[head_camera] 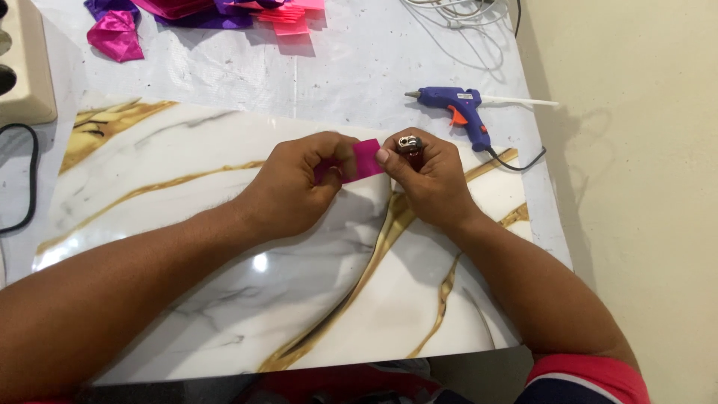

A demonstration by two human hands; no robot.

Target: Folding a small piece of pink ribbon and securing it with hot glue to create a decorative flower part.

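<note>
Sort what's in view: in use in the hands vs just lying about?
In use: left hand and right hand pinch a magenta ribbon piece; the right also holds a lighter.

Lying about: blue glue gun, ribbon scraps, white cables, marble-pattern sheet.

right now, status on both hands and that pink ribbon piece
Left hand pinching pink ribbon piece. Right hand holding lighter at its edge. Glue gun lies beyond, apart.

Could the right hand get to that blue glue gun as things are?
Probably yes: the glue gun lies just beyond the right hand with nothing between them, though that hand already holds a lighter and pinches the pink ribbon.
</note>
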